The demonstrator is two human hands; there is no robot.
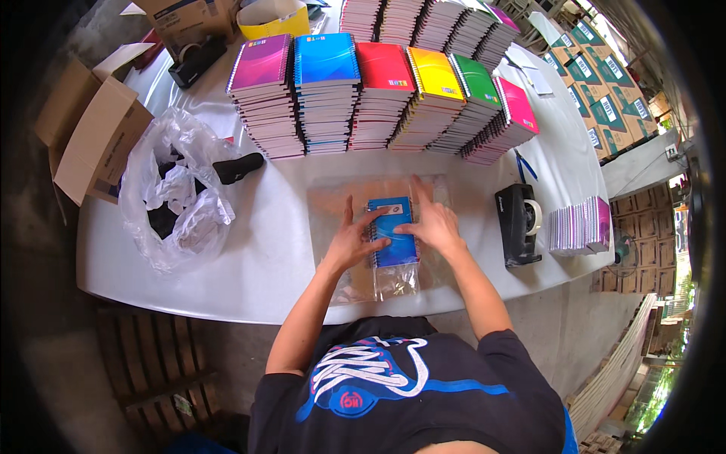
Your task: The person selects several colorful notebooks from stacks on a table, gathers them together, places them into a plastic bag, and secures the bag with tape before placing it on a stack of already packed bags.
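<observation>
A small blue spiral notebook with a white label near its top lies in front of me, its coil on the left. A clear plastic sleeve shows past its lower edge; it looks as if the notebook is inside. Beneath lies a larger clear plastic sheet on the table. My left hand rests over the notebook's left side, thumb and forefinger spread and touching the cover. From the right, my right hand lays its thumb on the cover, with the other fingers stretched out beside the notebook.
Stacks of spiral notebooks in several colours stand across the table's far side. On the right are a black tape dispenser, blue-handled pliers and a purple notebook row. A plastic bag and an open carton sit left.
</observation>
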